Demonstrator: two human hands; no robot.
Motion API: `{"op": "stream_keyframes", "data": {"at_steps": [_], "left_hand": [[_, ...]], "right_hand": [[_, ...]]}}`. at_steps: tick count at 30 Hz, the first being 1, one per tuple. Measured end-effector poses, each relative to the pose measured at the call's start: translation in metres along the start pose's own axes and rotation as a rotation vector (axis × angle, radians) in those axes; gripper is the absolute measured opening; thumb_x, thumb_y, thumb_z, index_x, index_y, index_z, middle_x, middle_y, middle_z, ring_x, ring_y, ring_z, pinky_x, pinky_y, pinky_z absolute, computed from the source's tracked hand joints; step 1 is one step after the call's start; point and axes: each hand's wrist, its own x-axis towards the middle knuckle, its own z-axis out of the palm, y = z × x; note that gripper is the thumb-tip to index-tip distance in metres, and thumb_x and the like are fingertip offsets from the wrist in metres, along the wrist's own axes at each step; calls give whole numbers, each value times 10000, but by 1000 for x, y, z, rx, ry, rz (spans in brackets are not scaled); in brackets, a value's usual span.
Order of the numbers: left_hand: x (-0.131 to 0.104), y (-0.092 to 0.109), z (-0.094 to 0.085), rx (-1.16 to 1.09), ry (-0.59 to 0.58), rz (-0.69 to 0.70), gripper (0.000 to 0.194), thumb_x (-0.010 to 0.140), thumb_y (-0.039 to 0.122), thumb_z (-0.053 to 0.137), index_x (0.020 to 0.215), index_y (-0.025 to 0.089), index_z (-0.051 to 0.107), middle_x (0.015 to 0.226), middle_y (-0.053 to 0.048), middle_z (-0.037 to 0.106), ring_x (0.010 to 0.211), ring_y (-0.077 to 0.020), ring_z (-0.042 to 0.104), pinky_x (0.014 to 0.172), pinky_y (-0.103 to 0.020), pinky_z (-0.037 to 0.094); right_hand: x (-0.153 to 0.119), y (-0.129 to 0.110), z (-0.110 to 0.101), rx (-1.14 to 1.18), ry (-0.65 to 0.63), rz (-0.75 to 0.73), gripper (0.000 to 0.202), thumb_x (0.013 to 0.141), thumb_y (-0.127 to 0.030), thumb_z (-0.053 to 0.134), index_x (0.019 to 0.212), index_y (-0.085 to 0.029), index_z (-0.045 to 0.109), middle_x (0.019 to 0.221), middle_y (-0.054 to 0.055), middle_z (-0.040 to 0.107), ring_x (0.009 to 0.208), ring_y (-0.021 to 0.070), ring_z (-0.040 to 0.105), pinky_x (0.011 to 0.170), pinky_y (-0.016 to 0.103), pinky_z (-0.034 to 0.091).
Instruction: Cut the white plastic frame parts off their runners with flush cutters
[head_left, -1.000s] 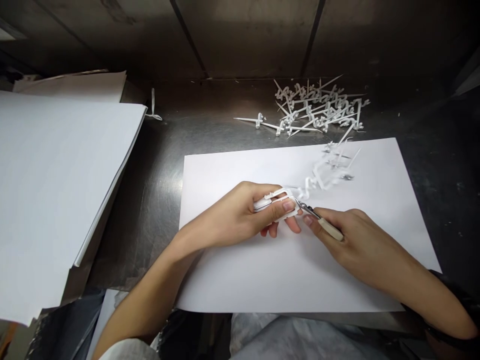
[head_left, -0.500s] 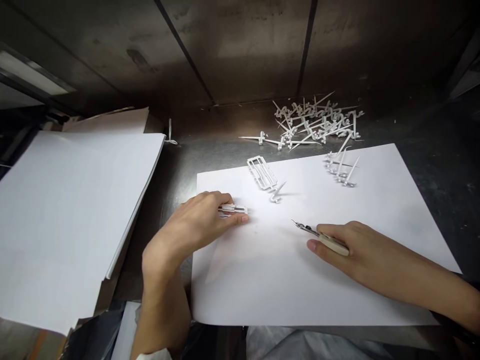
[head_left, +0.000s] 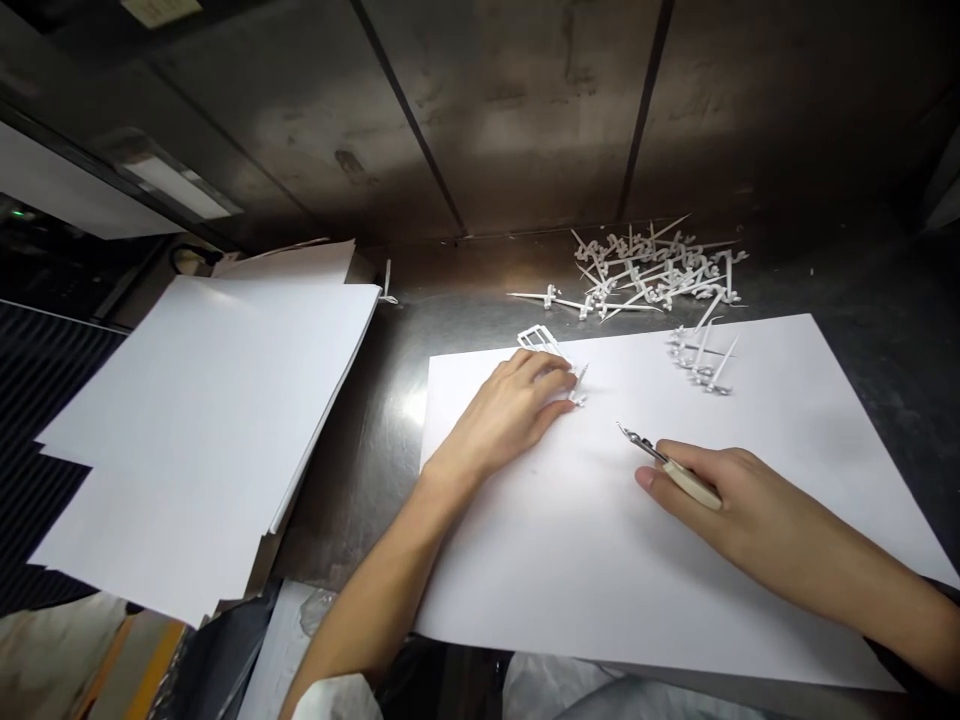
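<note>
My left hand reaches over the white sheet, its fingers and thumb closed about a small white plastic piece with a thin pointed spike. Partly under those fingers lies a white plastic frame with long slots; its lower end is hidden. In my right hand is a pair of nippers with a cream handle and a slim metal head, held just above the paper with the tip towards the left hand.
Several small spiked white pieces lie on the white paper sheet at its upper right. Behind it, a pile of similar pieces rests on the dark metal bench. Stacked white sheets stand at the left.
My left hand has moved forward and right to the spiked piece. The slotted part it held is out of sight. The right hand still holds the nippers; the view has shifted.
</note>
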Motion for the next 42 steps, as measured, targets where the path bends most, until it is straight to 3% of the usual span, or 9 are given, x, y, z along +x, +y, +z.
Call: {"op": "stream_keyframes", "data": {"at_steps": [6,10,14,17,20,24,27,34,42], "left_hand": [[1,4,5,5,49,-56,213,1092,334,656,1241,183,667,1436,-126,669,1336,-326,571,1123,-497,476],[1,12,-1,-247,211,-67,150,1078,301,682,1200,216,665,1448,-114,686,1373,-308,582,1169,-473,431],[-2,34,-13,-990,297,-153,197,1107,401,645,1190,222,653,1529,-120,666,1435,-290,599,1229,-449,406],[0,47,-14,-1734,211,-348,390,1159,523,448,1140,194,655,1364,-158,759,1292,-326,712,1143,-511,509],[2,53,-12,-2109,62,-594,481,1169,525,379,1130,144,671,1270,-190,777,1156,-341,772,1051,-551,583],[-2,57,-17,-2041,21,-531,284,1143,287,540,1388,161,609,1441,-205,715,1223,-314,766,993,-434,613],[-8,62,-23,-1868,23,-396,513,1089,115,619,1564,255,488,1526,-174,674,1326,-302,723,1070,-417,576],[-10,67,-22,-1932,-82,-359,498,1177,507,398,1564,213,508,1572,-217,624,1453,-388,619,1110,-527,546],[-8,63,-23,-2000,-111,-349,563,1179,567,313,1561,199,503,1562,-220,632,1435,-374,639,1145,-532,522]], "right_hand": [[1,2,1,66,83,-63,520,1181,-548,497,798,-225,356,698,-41,432,631,201,404,591,331,288],[-2,2,3,96,201,-136,480,1185,-513,548,829,-226,400,715,-50,425,628,190,400,581,330,294],[-7,-10,-2,202,358,-166,368,1182,-512,573,934,-242,542,832,-34,535,742,211,493,676,319,374],[-9,-17,-8,300,445,-170,260,1180,-492,597,1079,-259,648,955,-15,611,841,234,554,756,313,424],[-6,-17,-11,341,436,-161,214,1167,-475,628,1142,-269,682,949,-14,614,832,238,577,720,309,431],[-4,-10,-11,363,395,-172,214,1172,-461,641,1081,-270,678,888,-33,597,767,209,563,674,299,418],[-5,-11,-12,375,353,-189,226,1189,-438,628,1044,-269,668,870,-39,607,776,207,583,708,291,458],[-10,-25,-8,489,236,-217,171,1199,-431,662,1131,-286,722,1046,-25,705,1000,255,657,846,284,514],[-8,-20,-6,457,204,-195,204,1190,-431,660,1092,-258,709,953,-23,657,874,227,608,720,297,486]]}}
